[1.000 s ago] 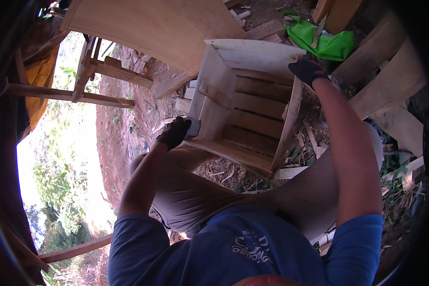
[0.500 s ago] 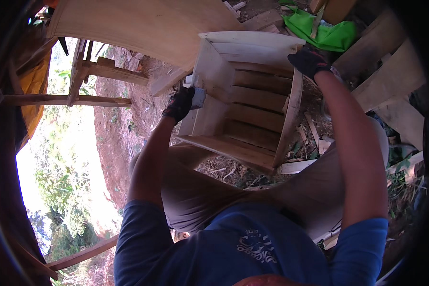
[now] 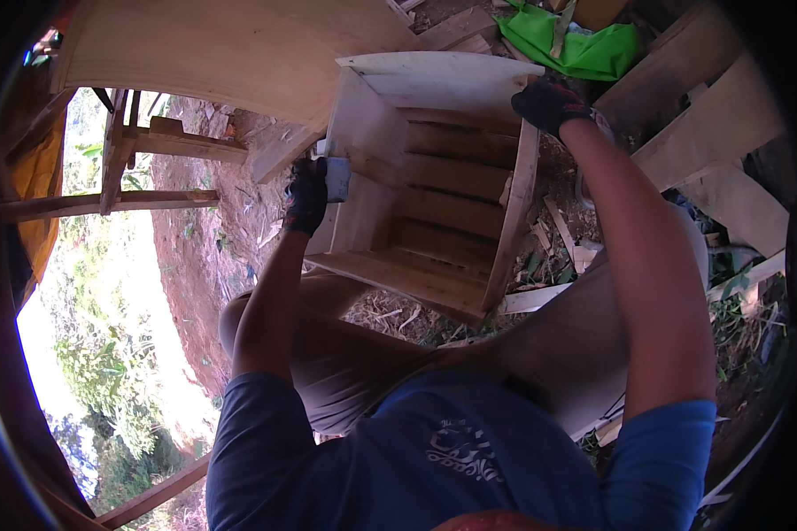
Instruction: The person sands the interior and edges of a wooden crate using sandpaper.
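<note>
An open wooden box [image 3: 434, 66] with pale outer walls and a slatted inside stands tilted in front of my legs. My left hand [image 3: 306, 195], in a dark glove, is closed on a flat grey-blue block [image 3: 337, 180], which lies against the box's left wall. Whether it is a sanding block I cannot tell. My right hand [image 3: 553, 106], gloved in black with red marks, grips the box's far right corner. Its fingertips are partly hidden behind the wood.
A broad wooden panel [image 3: 230, 53] lies beyond the box at left. Planks [image 3: 691, 133] lean at the right, near a bright green bag [image 3: 576, 44]. Wood scraps and shavings litter the ground. A timber frame [image 3: 186, 146] stands at left beside a dirt slope [image 3: 186, 257].
The whole view has shifted a little, so the box appears further left. My left hand has turned more upright with the block against the wall. My right hand keeps its hold on the corner.
</note>
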Demonstrator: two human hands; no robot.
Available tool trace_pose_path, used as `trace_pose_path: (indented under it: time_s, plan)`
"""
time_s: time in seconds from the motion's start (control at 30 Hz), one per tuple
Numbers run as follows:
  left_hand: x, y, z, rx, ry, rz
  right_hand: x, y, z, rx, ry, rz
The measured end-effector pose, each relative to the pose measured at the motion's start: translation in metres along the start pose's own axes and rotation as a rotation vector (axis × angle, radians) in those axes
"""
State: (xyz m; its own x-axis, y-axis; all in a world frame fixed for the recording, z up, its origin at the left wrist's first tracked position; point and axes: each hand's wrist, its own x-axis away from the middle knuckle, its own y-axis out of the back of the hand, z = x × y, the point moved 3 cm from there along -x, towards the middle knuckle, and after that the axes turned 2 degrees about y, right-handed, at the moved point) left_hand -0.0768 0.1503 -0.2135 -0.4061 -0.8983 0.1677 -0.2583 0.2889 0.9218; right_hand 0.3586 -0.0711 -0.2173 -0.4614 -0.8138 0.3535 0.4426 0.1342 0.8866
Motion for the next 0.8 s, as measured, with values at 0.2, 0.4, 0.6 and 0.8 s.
trace_pose_path:
  time_s: [0.2,0.4,0.6,0.8]
  plan:
    - [-0.003,-0.008,0.023,0.156,0.010,-0.023,-0.011,-0.014,-0.012,0.037,0.049,-0.005]
    - [-0.022,-0.006,-0.014,0.242,-0.046,0.003,-0.011,-0.018,-0.014,0.038,0.022,-0.025]
    - [-0.064,-0.005,-0.048,-0.023,0.015,0.109,-0.008,-0.015,-0.010,0.024,0.038,-0.075]
    - [-0.107,-0.004,-0.062,-0.061,-0.025,0.082,0.017,0.015,0.016,-0.112,-0.046,-0.051]
